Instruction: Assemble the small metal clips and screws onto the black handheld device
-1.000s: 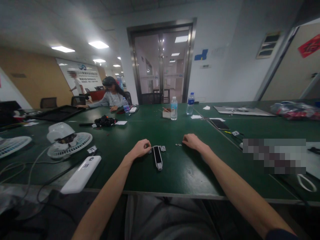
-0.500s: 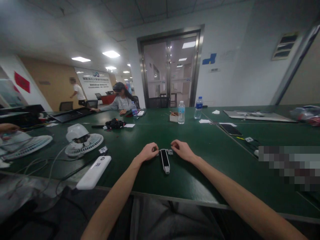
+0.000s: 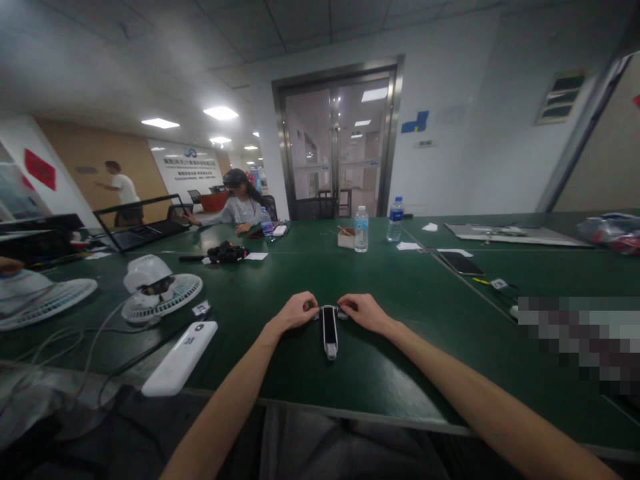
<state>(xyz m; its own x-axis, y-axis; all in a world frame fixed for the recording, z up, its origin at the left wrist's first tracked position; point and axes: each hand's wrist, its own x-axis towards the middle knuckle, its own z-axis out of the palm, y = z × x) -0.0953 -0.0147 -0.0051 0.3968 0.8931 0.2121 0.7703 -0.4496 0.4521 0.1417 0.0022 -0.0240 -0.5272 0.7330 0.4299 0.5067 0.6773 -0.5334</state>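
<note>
In front of me on the green table lies a long, narrow black-and-silver device (image 3: 329, 333), its tapered end towards me. Small grey pieces stick out on both sides of its far end. My left hand (image 3: 299, 311) has its fingers closed at the left piece. At the right piece, my right hand (image 3: 364, 311) pinches with thumb and fingertips. Both hands partly cover these pieces, and the kind of device cannot be made out.
A white power bank (image 3: 181, 360) lies to the left, near a white fan (image 3: 163, 297) and cables. Farther back stand a clear water bottle (image 3: 361, 230), a small box (image 3: 346, 239) and a blue-labelled bottle (image 3: 395, 220). A phone (image 3: 461, 262) lies right. A person (image 3: 240, 203) sits across the table.
My right hand has moved left and closed in on the device's right piece. The device has turned slightly and now points straighter at me. Across the table, the person has raised a dark-framed panel.
</note>
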